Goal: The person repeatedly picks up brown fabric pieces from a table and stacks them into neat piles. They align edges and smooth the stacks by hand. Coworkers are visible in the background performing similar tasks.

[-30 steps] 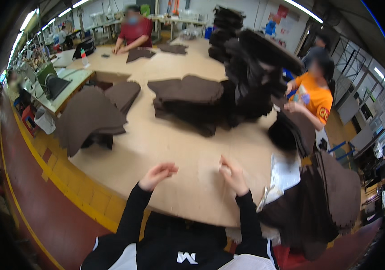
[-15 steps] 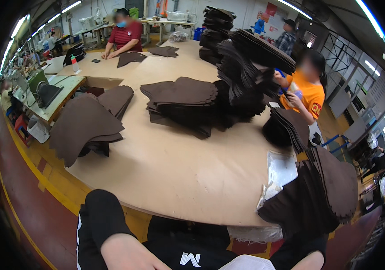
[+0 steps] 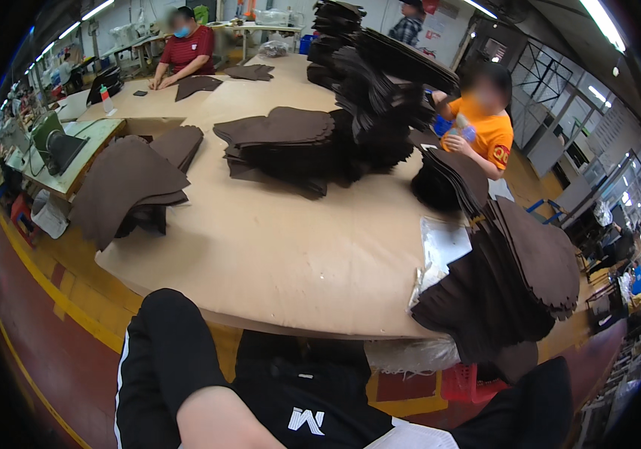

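Note:
My left forearm (image 3: 219,419) shows bare at the lower edge, with black cloth around its upper part; the left hand lies below the picture. On the right only black cloth (image 3: 526,408) shows, and my right hand is out of sight. A white object (image 3: 410,434) pokes in at the bottom between the two sides, too cut off to name. Nearest to me on the table (image 3: 275,269), at the right edge, is a large stack of dark brown cut pieces (image 3: 478,299). Another brown stack (image 3: 129,183) hangs over the table's left edge.
Mid-table are a brown stack (image 3: 279,142) and a tall heap (image 3: 380,97). A clear plastic sheet (image 3: 444,243) lies beside the right stack. A red crate (image 3: 470,383) stands below. Co-workers in orange (image 3: 485,123) and dark red (image 3: 187,52) are at the table.
The view has shifted, so the table and stacks sit higher and further left. My bare right wrist has gone out of the picture, and the red crate has come into sight.

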`<control>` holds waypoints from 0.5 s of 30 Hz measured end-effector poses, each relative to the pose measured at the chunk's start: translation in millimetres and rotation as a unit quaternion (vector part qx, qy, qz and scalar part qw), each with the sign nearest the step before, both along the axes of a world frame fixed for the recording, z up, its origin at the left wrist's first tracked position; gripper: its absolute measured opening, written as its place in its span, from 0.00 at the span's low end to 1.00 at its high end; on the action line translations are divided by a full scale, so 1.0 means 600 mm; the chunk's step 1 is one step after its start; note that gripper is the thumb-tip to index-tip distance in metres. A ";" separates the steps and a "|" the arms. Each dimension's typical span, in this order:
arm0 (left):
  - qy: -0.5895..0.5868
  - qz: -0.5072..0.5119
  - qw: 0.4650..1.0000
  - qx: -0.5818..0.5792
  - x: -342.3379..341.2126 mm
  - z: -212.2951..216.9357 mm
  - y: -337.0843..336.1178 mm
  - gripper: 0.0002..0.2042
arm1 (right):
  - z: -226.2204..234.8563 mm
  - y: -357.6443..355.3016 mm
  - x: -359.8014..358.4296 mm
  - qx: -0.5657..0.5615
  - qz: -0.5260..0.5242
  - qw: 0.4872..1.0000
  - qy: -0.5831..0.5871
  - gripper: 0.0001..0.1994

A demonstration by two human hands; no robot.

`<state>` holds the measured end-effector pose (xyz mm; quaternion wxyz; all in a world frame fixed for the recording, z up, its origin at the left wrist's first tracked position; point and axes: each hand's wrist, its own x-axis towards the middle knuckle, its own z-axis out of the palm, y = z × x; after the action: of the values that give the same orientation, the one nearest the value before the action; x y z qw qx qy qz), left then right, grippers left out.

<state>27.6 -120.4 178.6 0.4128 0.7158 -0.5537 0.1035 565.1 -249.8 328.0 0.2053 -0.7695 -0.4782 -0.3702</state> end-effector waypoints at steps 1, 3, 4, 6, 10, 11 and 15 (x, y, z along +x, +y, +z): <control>-0.095 0.054 0.994 0.007 0.004 0.012 -0.004 0.10 | 0.007 -0.002 0.002 0.002 -0.005 1.000 -0.006 0.07; -0.180 0.083 0.980 -0.006 -0.002 0.044 -0.001 0.09 | 0.026 -0.008 0.005 0.006 -0.011 1.000 -0.020 0.07; -0.201 0.083 0.976 -0.026 0.000 0.057 0.009 0.08 | 0.035 -0.011 0.006 0.010 -0.017 0.999 -0.030 0.07; -0.254 0.103 0.961 -0.046 0.003 0.079 0.022 0.08 | 0.049 -0.016 0.007 0.017 -0.023 0.999 -0.042 0.07; -0.224 0.030 0.973 -0.043 0.011 0.091 0.026 0.06 | 0.073 -0.024 0.006 0.030 -0.035 0.997 -0.054 0.07; -0.169 -0.013 0.985 -0.040 0.015 0.086 0.018 0.06 | 0.078 -0.026 0.006 0.034 -0.038 0.997 -0.056 0.07; -0.111 -0.049 0.992 0.035 0.038 0.068 0.010 0.10 | 0.099 -0.030 0.013 0.049 -0.045 0.996 -0.062 0.07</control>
<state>50.2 -114.7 219.3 0.3281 0.6856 -0.6341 0.1424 573.0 -267.9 387.5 0.1962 -0.7544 -0.4364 -0.4494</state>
